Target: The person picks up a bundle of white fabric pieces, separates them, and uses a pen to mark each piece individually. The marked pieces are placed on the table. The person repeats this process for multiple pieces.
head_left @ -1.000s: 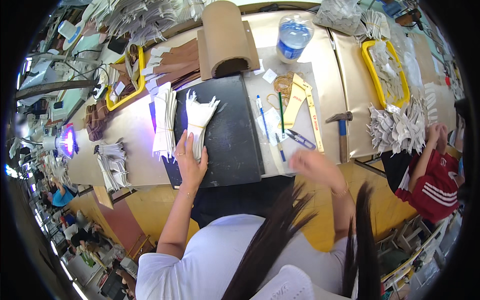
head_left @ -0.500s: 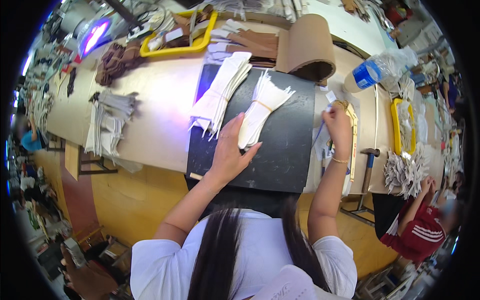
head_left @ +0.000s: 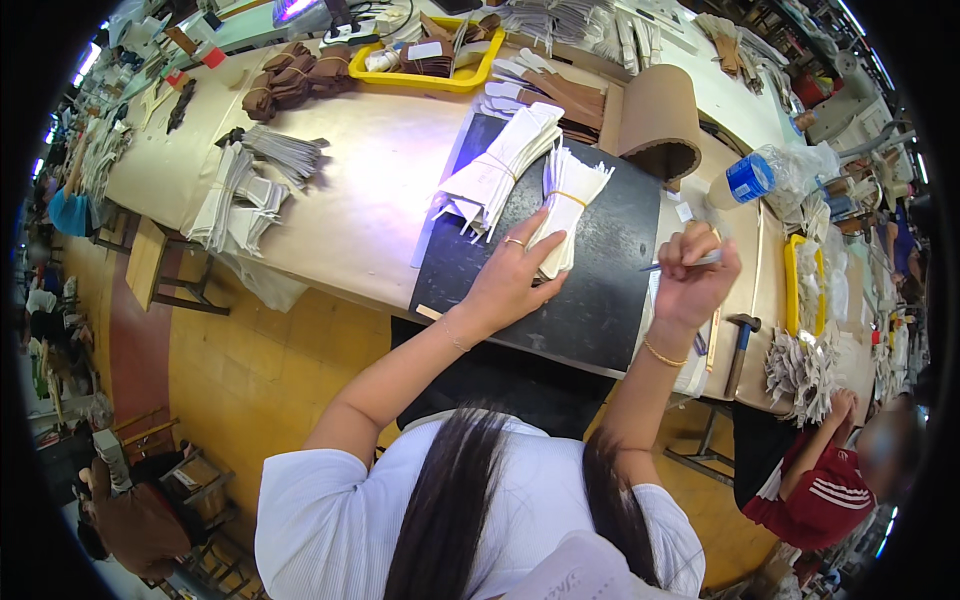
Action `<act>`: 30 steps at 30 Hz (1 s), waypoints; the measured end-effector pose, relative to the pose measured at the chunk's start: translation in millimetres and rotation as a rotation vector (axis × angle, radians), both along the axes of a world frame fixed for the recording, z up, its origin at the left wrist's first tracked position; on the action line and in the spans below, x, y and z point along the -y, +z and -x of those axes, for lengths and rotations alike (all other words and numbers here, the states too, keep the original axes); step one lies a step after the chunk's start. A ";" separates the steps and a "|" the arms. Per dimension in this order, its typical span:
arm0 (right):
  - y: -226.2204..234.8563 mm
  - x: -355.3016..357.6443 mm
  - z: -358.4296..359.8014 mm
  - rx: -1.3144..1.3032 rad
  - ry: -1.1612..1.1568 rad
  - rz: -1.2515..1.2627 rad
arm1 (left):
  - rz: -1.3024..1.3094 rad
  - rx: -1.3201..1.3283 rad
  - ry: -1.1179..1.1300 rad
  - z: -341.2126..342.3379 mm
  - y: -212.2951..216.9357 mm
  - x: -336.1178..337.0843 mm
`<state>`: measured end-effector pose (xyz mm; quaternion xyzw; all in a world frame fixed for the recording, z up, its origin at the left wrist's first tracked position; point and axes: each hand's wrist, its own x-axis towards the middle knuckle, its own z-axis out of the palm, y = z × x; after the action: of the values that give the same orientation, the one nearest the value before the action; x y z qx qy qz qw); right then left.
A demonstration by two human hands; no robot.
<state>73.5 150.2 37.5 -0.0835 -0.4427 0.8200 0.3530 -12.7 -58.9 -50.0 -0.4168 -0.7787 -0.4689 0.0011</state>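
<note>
Seen from above, a person in a white ribbed short-sleeved top is working at a tan-covered surface [head_left: 350, 190]. A flat black rectangular board [head_left: 610, 255] is lying at its near edge. On the board, a bundle of thin white strips bound with a tan elastic band [head_left: 577, 190] is fanning out at its far end. The left hand [head_left: 500, 285] is resting against this bundle's near end, its fingers spreading loosely, the thumb extending just beside it. The right hand [head_left: 697, 275] is hovering over the board's right edge, its fingers curling closed around a slim pen-like tool with a dark point [head_left: 651, 267]; the point is facing left, toward the bundle.

A second banded bundle of white strips [head_left: 505, 160] is lying just left of the first. Beyond the board, an arched brown cardboard form [head_left: 660, 110] is standing near a yellow plastic tray [head_left: 420, 83]. To the right, a clear bottle with a blue label [head_left: 748, 180] and a blue-handled hammer [head_left: 740, 350] are sitting on the surface. Farther right, a co-worker in dark red [head_left: 815, 495] is sitting beside a pale pile of strips [head_left: 800, 365].
</note>
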 end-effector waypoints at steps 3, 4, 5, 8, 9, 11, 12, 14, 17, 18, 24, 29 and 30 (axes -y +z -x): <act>-9.1 3.2 -1.7 -0.020 0.082 -0.005 | 0.011 0.062 -0.061 -10.3 4.9 11.0; -7.5 0.9 -2.7 -0.007 0.081 -0.016 | 0.024 0.048 -0.080 -15.0 8.2 16.5; -4.3 -0.5 -4.3 0.011 0.083 -0.022 | 0.044 0.041 -0.096 -22.6 12.2 26.2; 0.0 -8.5 -10.4 -0.049 0.168 0.044 | 0.067 0.023 -0.106 -35.8 10.5 40.9; 4.7 -9.6 -9.4 -0.050 0.205 0.106 | 0.070 0.010 -0.096 -35.4 9.5 40.7; -9.0 -27.2 -13.7 0.002 0.329 -0.009 | 0.067 -0.040 -0.082 -36.0 9.9 36.1; -4.2 -15.5 -2.8 0.059 0.207 0.051 | 0.088 -0.059 -0.082 -36.0 9.4 34.3; -6.9 2.2 15.5 0.146 0.127 0.062 | 0.128 -0.099 -0.081 -36.1 9.6 33.6; -17.2 -1.8 23.8 0.262 0.362 -0.093 | 0.130 -0.110 -0.120 -34.4 9.9 33.5; -16.8 -2.1 25.9 0.309 0.511 -0.142 | 0.140 -0.111 -0.119 -33.9 9.4 34.2; -44.0 18.2 25.9 0.345 0.549 -0.197 | 0.158 -0.135 -0.084 -36.7 10.2 32.4; -28.6 30.3 22.5 0.506 0.485 -0.671 | 0.157 -0.177 -0.081 -34.9 8.2 32.2; -31.4 30.0 22.1 0.447 0.417 -0.795 | 0.165 -0.173 -0.079 -35.2 8.9 32.5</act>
<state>51.5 120.2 6.1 -0.0261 -0.7931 0.6029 0.0826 22.5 -91.4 -41.1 -0.4847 -0.7947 -0.3651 0.0156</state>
